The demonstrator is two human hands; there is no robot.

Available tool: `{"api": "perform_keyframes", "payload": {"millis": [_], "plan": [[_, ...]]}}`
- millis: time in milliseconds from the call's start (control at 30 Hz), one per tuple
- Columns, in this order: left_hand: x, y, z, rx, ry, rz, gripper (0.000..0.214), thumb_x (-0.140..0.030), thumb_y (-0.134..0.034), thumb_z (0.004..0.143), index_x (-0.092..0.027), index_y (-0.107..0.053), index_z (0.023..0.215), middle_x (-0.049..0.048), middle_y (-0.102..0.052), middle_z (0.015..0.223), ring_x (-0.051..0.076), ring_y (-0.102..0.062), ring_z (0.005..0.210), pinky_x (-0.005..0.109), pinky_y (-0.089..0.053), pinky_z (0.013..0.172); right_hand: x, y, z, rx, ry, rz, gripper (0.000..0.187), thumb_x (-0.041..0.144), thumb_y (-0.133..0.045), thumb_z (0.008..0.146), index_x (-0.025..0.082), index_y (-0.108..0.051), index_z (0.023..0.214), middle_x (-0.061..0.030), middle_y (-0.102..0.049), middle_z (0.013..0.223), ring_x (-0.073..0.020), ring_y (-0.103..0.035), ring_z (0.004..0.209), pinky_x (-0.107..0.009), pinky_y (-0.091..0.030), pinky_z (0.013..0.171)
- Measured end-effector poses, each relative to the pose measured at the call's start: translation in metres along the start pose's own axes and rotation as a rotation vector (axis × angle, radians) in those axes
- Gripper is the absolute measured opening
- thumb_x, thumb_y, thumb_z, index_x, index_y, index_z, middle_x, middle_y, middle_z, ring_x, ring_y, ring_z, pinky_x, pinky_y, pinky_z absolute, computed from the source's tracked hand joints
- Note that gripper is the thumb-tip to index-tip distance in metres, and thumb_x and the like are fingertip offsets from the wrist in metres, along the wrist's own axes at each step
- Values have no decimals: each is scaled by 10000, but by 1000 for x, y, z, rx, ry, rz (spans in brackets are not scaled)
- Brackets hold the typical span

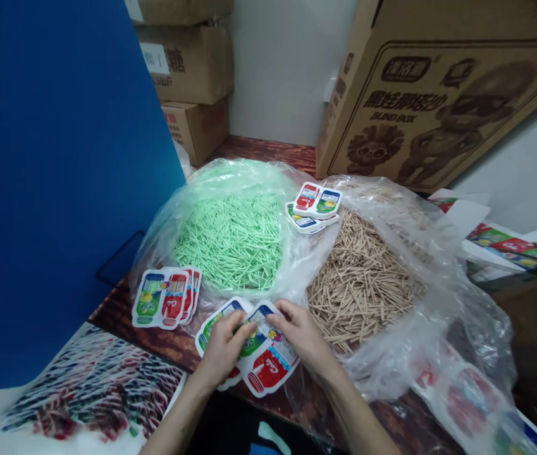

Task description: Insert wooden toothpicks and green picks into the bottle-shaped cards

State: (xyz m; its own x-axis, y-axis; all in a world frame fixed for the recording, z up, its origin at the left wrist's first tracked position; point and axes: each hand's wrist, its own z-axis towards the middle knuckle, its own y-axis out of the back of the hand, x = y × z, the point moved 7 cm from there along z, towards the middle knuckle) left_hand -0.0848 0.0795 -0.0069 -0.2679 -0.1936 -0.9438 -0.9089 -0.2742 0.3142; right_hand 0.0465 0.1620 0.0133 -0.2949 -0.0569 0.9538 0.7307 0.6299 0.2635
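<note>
My left hand [227, 344] and my right hand [303, 333] hold a flat packet shaped like two soda cans [271, 366], one half green and the other red with "Cola" on it. Both thumbs press near its upper edge. Behind it, on the left, shows a similar packet [209, 330], partly covered by my left hand; whether that hand grips it too, I cannot tell. Above my hands lies an opened clear bag of light green sticks [234, 240]. To its right is another clear bag of brown sticks [363, 278].
More can-shaped packets [166, 298] overlap at the left, and others [315, 205] rest between the bags. A blue panel [59, 177] rises on the left. Cardboard boxes [192, 63] are stacked behind; a large carton [439, 107] leans at the right. Plastic-covered packets [477, 404] lie lower right.
</note>
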Motion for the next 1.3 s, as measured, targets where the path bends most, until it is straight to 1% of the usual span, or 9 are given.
{"api": "perform_keyframes", "payload": {"millis": [133, 300, 500, 600, 733, 833, 933, 1167, 1300], "plan": [[0, 0, -2, -23, -44, 17, 351, -385, -478, 890, -194, -424, 601, -47, -385, 596, 122, -386, 582, 240, -306, 565, 1, -2, 4, -121, 6, -38, 363, 394, -563, 829, 192, -416, 566, 56, -359, 551, -106, -361, 560, -228, -279, 528], [5, 7, -4, -14, 26, -48, 299, -401, -542, 841, -187, -496, 637, -41, -427, 611, 125, -398, 591, 227, -322, 557, 12, -9, 2, -228, 112, -107, 362, 382, -560, 863, 189, -451, 577, 37, -423, 595, -119, -415, 604, -235, -311, 563], [6, 26, -8, -50, 78, -128, 315, -423, -566, 797, -181, -516, 603, -34, -438, 589, 129, -398, 584, 227, -336, 557, 16, -20, 20, 19, 140, -64, 384, 408, -483, 903, 190, -448, 588, 41, -421, 587, -118, -428, 592, -233, -327, 553], [14, 34, -11, -107, 108, -140, 297, -437, -567, 785, -174, -579, 648, -20, -477, 610, 143, -424, 610, 232, -348, 564, 13, -13, 41, 28, 124, -80, 305, 356, -456, 906, 185, -538, 668, 36, -488, 605, -130, -482, 604, -240, -368, 572], [22, 36, -12, -103, 109, -143, 290, -431, -570, 787, -164, -609, 681, -12, -498, 628, 148, -442, 630, 235, -365, 585, 26, -2, 68, -121, 302, -421, 124, 208, -514, 855, 186, -634, 870, -45, -622, 863, -207, -569, 867, -331, -448, 794], [25, 37, -13, -96, 115, -166, 286, -423, -577, 785, -164, -587, 663, -19, -473, 614, 137, -421, 612, 230, -349, 568, 35, -8, 84, -213, 419, -700, 342, 210, -590, 824, 175, -589, 1164, -141, -567, 1200, -294, -464, 1167, -444, -394, 968], [29, 37, -15, -99, 151, -206, 303, -442, -598, 768, -164, -570, 650, -27, -449, 599, 127, -399, 592, 222, -332, 545, 33, -23, 97, -200, 437, -856, 569, 247, -656, 796, 169, -466, 1326, -181, -345, 1470, -348, -240, 1376, -538, -284, 1052], [34, 37, -19, -86, 201, -257, 365, -515, -626, 736, -154, -615, 681, -24, -479, 596, 127, -425, 582, 222, -354, 541, 30, -43, 105, -152, 415, -945, 405, 87, -590, 757, 171, -574, 1152, -163, -220, 1552, -340, -120, 1433, -548, -162, 1089], [39, 34, -19, -69, 214, -259, 358, -510, -618, 749, -157, -609, 691, -32, -474, 589, 119, -418, 563, 219, -345, 528, 29, -44, 105, -163, 417, -936, 393, 192, -611, 785, 196, -572, 1177, -151, -222, 1556, -355, -134, 1429, -580, -152, 1082]]}}
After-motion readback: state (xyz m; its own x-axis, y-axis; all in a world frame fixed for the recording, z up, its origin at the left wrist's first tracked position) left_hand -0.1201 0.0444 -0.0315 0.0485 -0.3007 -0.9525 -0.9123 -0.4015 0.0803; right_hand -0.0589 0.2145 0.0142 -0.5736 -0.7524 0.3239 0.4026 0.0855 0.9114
